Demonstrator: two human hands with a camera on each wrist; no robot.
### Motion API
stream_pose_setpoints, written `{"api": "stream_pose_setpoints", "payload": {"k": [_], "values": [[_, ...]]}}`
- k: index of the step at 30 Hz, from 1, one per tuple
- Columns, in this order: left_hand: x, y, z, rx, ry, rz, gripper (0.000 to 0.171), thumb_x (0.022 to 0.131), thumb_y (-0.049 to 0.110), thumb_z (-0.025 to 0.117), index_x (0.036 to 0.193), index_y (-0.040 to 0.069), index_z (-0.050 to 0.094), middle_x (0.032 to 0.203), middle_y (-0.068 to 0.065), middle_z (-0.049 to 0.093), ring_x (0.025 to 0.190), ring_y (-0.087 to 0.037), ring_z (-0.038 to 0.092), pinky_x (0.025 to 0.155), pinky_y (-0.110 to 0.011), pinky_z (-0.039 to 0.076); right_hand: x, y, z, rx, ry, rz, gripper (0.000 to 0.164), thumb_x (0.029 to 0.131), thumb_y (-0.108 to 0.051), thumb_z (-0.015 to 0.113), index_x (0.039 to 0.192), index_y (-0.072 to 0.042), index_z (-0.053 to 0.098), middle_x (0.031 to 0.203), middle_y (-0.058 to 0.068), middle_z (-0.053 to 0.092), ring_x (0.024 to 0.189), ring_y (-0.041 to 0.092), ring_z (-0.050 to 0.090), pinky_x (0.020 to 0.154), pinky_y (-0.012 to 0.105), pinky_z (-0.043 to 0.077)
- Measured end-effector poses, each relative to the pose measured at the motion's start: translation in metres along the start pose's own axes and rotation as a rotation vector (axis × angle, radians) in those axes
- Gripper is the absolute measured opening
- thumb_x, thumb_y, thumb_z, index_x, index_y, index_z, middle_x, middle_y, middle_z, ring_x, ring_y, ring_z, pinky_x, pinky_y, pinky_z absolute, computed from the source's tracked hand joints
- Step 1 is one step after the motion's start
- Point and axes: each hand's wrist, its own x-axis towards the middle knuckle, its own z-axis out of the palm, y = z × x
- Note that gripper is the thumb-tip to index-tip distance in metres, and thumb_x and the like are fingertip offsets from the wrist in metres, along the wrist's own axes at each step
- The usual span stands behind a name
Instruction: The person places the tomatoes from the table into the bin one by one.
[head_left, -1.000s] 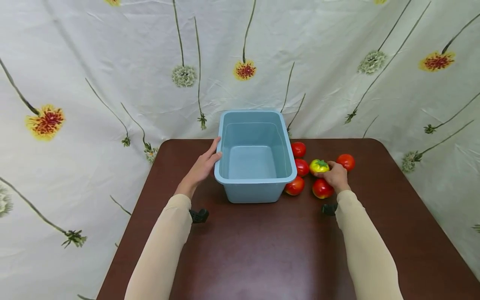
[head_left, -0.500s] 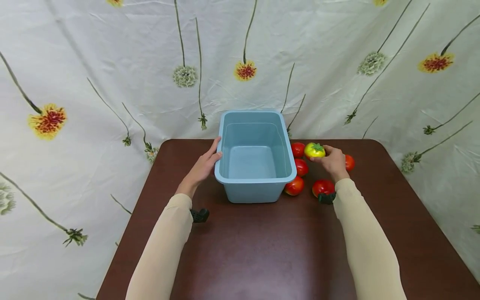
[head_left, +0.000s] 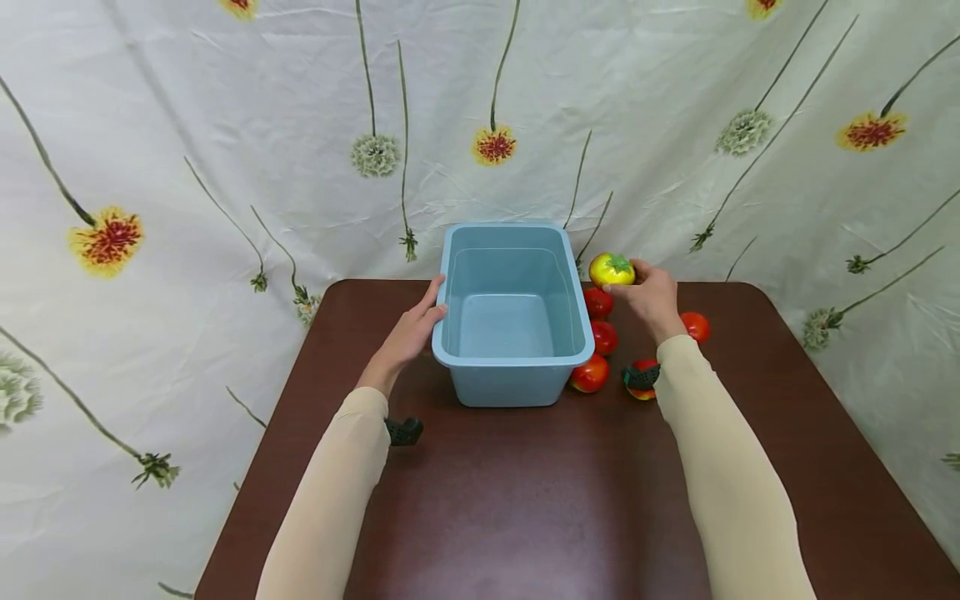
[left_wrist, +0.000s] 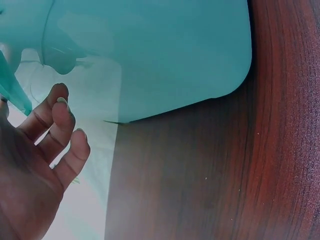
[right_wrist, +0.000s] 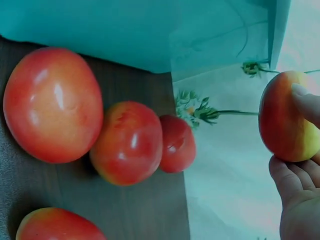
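My right hand (head_left: 654,300) holds a glossy yellow-and-red tomato (head_left: 609,270) with a green leafy top. It is raised off the table, beside the far right corner of a light blue tub (head_left: 502,385). In the right wrist view, thumb and fingers pinch that tomato (right_wrist: 282,117) from opposite sides. At the tub's left rim, my left hand (head_left: 405,337) holds on with thumb over the edge; the left wrist view shows several loosely bent fingers (left_wrist: 75,155) beneath the rim. Three red tomatoes (head_left: 589,373) stand in a row along the tub's right side.
Two more red tomatoes lie on the dark brown table (head_left: 525,508): one (head_left: 696,327) farther right, and a near one (head_left: 642,392) partly covered by the right wrist camera (head_left: 640,377). A flowered cloth (head_left: 300,125) hangs right behind the table's far edge.
My right hand has lifted the yellow-and-red tomato from among the others and carried it up, away and leftward to the tub's far corner. The left hand stays at the rim.
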Motion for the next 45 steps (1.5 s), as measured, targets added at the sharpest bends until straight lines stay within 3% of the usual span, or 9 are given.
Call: {"api": "stream_pose_setpoints", "payload": {"k": [6, 15, 22, 25, 31, 40, 45], "values": [[0.000, 0.000, -0.001, 0.021, 0.010, 0.000, 0.053, 0.100, 0.052, 0.035, 0.148, 0.058, 0.011, 0.140, -0.016, 0.051, 0.087, -0.030, 0.059, 0.056, -0.036, 0.050, 0.000, -0.016, 0.002, 0.066, -0.015, -0.036, 0.075, 0.088, -0.023, 0.072, 0.150, -0.006, 0.036, 0.151, 0.015, 0.042, 0.132, 0.034, 0.044, 0.111, 0.045, 0.039], [0.000, -0.001, -0.003, 0.024, 0.007, -0.008, 0.054, 0.100, 0.054, 0.033, 0.148, 0.057, 0.009, 0.147, -0.014, 0.045, 0.093, -0.031, 0.059, 0.060, -0.038, 0.052, -0.002, -0.047, 0.020, 0.103, -0.050, -0.131, 0.071, 0.085, -0.019, 0.075, 0.147, -0.006, 0.042, 0.146, 0.014, 0.050, 0.129, 0.030, 0.051, 0.108, 0.042, 0.042], [-0.001, 0.000, 0.000, 0.035, 0.012, -0.013, 0.054, 0.100, 0.052, 0.033, 0.149, 0.057, 0.010, 0.138, -0.017, 0.052, 0.086, -0.029, 0.059, 0.057, -0.035, 0.050, -0.006, -0.058, 0.037, 0.070, -0.089, -0.192, 0.066, 0.084, -0.018, 0.076, 0.143, -0.006, 0.048, 0.139, 0.014, 0.055, 0.121, 0.029, 0.056, 0.102, 0.041, 0.048], [-0.002, 0.000, 0.000, 0.033, 0.002, -0.013, 0.053, 0.100, 0.053, 0.032, 0.147, 0.060, 0.009, 0.141, -0.016, 0.050, 0.092, -0.031, 0.059, 0.060, -0.038, 0.052, -0.007, -0.062, 0.042, 0.070, -0.097, -0.216, 0.064, 0.083, -0.017, 0.077, 0.140, -0.006, 0.051, 0.136, 0.014, 0.057, 0.119, 0.028, 0.059, 0.100, 0.041, 0.049], [-0.002, 0.002, 0.000, 0.003, -0.008, -0.016, 0.051, 0.101, 0.052, 0.033, 0.145, 0.061, 0.009, 0.153, -0.011, 0.039, 0.109, -0.034, 0.057, 0.074, -0.056, 0.054, -0.008, -0.069, 0.050, 0.116, -0.121, -0.226, 0.067, 0.082, -0.014, 0.078, 0.142, -0.007, 0.049, 0.140, 0.012, 0.055, 0.122, 0.026, 0.057, 0.102, 0.039, 0.048], [-0.003, 0.001, -0.002, 0.005, -0.011, -0.020, 0.053, 0.100, 0.054, 0.034, 0.146, 0.060, 0.010, 0.153, -0.012, 0.039, 0.109, -0.035, 0.058, 0.063, -0.038, 0.055, -0.012, -0.077, 0.057, 0.097, -0.152, -0.222, 0.070, 0.082, -0.016, 0.078, 0.144, -0.005, 0.046, 0.142, 0.014, 0.052, 0.124, 0.028, 0.056, 0.103, 0.039, 0.047], [-0.003, 0.001, -0.002, 0.001, -0.001, -0.017, 0.052, 0.100, 0.054, 0.033, 0.146, 0.061, 0.010, 0.152, -0.012, 0.040, 0.105, -0.035, 0.059, 0.063, -0.039, 0.055, -0.014, -0.079, 0.059, 0.125, -0.190, -0.193, 0.076, 0.082, -0.014, 0.077, 0.148, -0.005, 0.040, 0.148, 0.013, 0.047, 0.130, 0.027, 0.052, 0.105, 0.039, 0.045]]}}
